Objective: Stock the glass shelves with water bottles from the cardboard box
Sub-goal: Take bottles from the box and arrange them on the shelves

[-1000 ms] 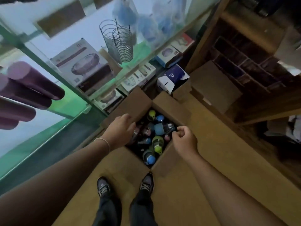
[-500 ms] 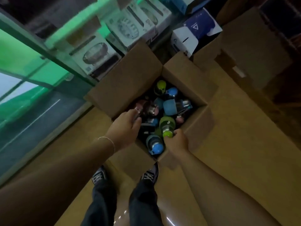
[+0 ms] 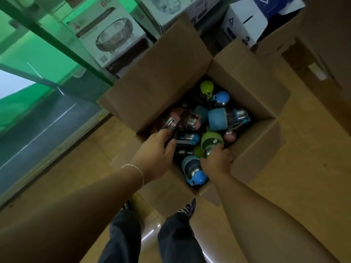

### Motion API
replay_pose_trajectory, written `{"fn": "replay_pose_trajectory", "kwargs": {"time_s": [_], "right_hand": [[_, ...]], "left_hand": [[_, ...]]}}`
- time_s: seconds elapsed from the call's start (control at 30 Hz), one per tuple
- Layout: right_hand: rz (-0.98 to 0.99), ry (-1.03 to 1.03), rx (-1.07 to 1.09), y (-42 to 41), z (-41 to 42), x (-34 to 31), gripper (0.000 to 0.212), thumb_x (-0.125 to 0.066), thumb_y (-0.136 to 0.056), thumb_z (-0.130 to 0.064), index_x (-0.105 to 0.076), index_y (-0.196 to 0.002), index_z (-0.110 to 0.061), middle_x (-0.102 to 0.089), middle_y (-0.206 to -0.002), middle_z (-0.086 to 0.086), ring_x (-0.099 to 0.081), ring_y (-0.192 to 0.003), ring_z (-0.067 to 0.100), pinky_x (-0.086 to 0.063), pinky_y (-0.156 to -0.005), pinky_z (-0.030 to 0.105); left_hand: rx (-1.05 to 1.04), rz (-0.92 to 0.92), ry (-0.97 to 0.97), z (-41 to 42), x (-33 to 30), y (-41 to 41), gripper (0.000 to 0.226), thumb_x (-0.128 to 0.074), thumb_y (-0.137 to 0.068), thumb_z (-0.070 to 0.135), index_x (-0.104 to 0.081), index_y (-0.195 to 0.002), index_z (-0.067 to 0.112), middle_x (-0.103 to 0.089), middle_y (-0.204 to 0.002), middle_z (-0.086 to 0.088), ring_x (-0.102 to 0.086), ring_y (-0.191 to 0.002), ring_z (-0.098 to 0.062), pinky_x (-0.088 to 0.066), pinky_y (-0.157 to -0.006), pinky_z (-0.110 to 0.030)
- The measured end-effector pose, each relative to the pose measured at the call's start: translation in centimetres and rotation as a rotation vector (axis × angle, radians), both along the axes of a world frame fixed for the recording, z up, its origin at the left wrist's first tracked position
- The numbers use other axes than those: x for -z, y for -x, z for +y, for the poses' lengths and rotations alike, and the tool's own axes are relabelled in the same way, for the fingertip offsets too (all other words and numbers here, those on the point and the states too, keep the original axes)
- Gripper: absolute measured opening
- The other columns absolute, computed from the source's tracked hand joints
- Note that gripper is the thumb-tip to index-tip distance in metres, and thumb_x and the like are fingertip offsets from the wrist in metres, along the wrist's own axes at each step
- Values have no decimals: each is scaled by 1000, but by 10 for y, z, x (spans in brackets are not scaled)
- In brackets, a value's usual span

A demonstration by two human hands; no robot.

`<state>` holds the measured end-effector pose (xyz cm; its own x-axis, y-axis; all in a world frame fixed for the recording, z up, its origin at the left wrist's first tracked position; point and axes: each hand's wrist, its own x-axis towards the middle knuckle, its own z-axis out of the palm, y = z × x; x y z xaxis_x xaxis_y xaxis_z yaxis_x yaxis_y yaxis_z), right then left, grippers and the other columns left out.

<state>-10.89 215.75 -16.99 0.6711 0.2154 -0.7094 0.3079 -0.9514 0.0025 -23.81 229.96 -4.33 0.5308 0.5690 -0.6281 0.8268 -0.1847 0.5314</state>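
An open cardboard box (image 3: 165, 76) stands on the floor in front of my feet, with several small water bottles in blue, green and pink lying in it. My right hand (image 3: 216, 160) grips a green-sleeved bottle (image 3: 211, 142) near the box's front. My left hand (image 3: 155, 152) reaches in at the left, its fingers curled on a dark bottle (image 3: 185, 138) beside a pink bottle (image 3: 180, 117). A blue bottle (image 3: 193, 170) lies between my hands. The glass shelves (image 3: 43, 40) rise on the left.
Boxed glass bowls (image 3: 106, 33) sit under the lower glass shelf at the back left. A white and blue carton (image 3: 250, 21) and more brown cartons (image 3: 319, 46) stand behind and right of the box. My shoes (image 3: 188, 207) are just in front of it.
My view tipped down from the shelves toward the box. Both hands dropped into it; the right one closed round the green bottle, the left one reached the dark bottle.
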Motion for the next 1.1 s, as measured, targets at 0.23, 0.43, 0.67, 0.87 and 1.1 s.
{"fn": "replay_pose_trajectory", "kwargs": {"time_s": [0.23, 0.43, 0.67, 0.87, 1.1], "right_hand": [[3, -28, -12, -10, 1, -8, 72, -68, -83, -34, -32, -139, -5, -44, -133, 23, -47, -119, 39, -46, -93, 42], [33, -122, 26, -31, -2, -53, 77, -69, -76, -51, -40, -135, -12, -58, -123, 15, -59, -109, 35, -52, -87, 41], [42, -202, 11, -43, -2, -154, 73, -66, -72, -60, -49, -128, -17, -61, -114, 10, -61, -101, 31, -54, -82, 42], [13, -301, -58, -54, 19, -282, 63, -66, -73, -58, -52, -120, -17, -58, -116, 8, -59, -100, 29, -52, -79, 37], [-93, -418, -230, -71, 41, -443, 60, -59, -70, -62, -52, -115, -22, -53, -109, 4, -57, -95, 26, -54, -81, 40]], "left_hand": [[-3, -20, -25, 6, -8, 6, 35, -38, -100, 39, -45, -130, 22, -57, -117, 4, -56, -101, -12, -45, -85, -30], [26, 6, -55, 11, -33, 7, 41, -38, -99, 41, -43, -135, 22, -59, -120, 4, -57, -101, -12, -47, -87, -33], [7, -19, -75, 10, -109, -4, 39, -39, -99, 39, -44, -132, 19, -64, -113, 4, -59, -100, -14, -48, -85, -33], [18, -63, -128, 8, -217, -20, 42, -41, -100, 37, -43, -136, 16, -58, -123, -4, -56, -107, -20, -44, -88, -31], [90, -108, -222, 19, -331, -41, 51, -45, -97, 39, -38, -143, 17, -51, -139, -7, -50, -125, -22, -42, -105, -38]]}}
